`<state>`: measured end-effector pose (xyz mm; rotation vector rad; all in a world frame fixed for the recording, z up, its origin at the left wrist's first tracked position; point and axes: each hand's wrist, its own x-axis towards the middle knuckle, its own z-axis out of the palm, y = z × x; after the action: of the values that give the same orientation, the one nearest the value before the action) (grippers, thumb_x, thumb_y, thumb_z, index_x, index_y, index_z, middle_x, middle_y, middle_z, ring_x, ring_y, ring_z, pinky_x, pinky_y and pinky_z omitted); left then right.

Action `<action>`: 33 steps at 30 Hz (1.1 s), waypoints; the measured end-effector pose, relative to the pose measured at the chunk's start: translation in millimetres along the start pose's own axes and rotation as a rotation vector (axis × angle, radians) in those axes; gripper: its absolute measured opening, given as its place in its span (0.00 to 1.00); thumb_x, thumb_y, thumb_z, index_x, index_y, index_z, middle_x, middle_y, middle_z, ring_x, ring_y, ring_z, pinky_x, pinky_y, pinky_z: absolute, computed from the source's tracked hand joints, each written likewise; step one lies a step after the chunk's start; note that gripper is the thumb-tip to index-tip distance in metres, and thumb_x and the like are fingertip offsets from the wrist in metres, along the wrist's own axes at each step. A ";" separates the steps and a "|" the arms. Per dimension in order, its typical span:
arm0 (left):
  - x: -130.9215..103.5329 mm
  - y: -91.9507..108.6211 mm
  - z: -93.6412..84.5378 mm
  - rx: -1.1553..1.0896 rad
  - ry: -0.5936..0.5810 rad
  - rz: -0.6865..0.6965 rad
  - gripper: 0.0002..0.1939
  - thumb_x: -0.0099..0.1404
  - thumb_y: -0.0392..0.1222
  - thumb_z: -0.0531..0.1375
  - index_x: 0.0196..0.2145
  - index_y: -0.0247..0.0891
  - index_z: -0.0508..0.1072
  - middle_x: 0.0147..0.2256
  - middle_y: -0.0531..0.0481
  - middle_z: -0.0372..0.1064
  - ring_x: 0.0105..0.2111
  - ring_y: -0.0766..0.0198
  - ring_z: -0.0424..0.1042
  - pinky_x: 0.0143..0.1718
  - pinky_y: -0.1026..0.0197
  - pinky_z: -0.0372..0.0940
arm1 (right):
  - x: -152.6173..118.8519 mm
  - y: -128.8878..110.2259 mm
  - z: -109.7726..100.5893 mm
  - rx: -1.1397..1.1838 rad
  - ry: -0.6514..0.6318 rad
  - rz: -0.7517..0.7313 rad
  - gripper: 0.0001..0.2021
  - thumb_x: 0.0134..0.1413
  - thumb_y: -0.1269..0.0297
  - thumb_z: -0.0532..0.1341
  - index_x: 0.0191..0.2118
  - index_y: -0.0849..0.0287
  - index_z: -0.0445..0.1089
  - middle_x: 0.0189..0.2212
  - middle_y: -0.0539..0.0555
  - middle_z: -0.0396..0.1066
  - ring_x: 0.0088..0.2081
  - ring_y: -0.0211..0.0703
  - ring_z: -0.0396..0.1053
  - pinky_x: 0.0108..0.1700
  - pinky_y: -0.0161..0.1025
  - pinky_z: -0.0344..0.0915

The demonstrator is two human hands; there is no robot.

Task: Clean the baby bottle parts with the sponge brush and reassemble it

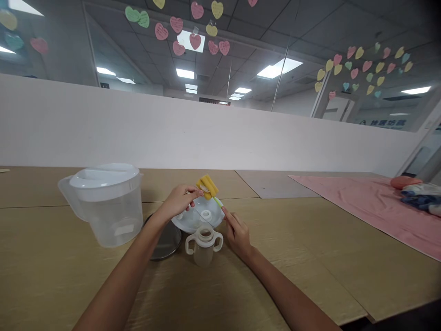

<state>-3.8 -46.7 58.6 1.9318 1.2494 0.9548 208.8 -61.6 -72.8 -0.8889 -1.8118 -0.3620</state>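
My right hand (239, 232) is closed round the thin green handle of a sponge brush (208, 185), its yellow sponge head pointing up and to the left. My left hand (182, 199) has its fingers pinched at the sponge, on a small pale piece whose kind I cannot make out. Both hands are above a white bowl (182, 224), inside which a small white ringed part (206, 215) shows. In front of the bowl stands an upright, lidless baby bottle (203, 253) with two side handles. A dark round tray (167, 243) lies left of the bowl, partly hidden by my left forearm.
A large clear pitcher (113, 216) with a white lid stands at the left. A pink cloth (358, 207) covers the table's right side, with a bundle of fabric (422, 195) on it. Behind the wooden table (275, 262) rises a white partition (213, 138) with glass above.
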 end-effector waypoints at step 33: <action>-1.0 -0.7 -7.9 0.058 0.103 0.055 0.20 0.56 0.55 0.55 0.33 0.36 0.77 0.17 0.55 0.62 0.17 0.69 0.59 0.19 0.67 0.54 | -0.1 -0.7 0.7 0.028 -0.012 -0.015 0.24 0.56 0.77 0.46 0.57 0.57 0.59 0.31 0.54 0.68 0.32 0.34 0.68 0.35 0.30 0.66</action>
<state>-11.0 -46.5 62.0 1.9923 1.3009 1.0694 207.8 -61.7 -73.0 -0.8599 -1.8305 -0.3402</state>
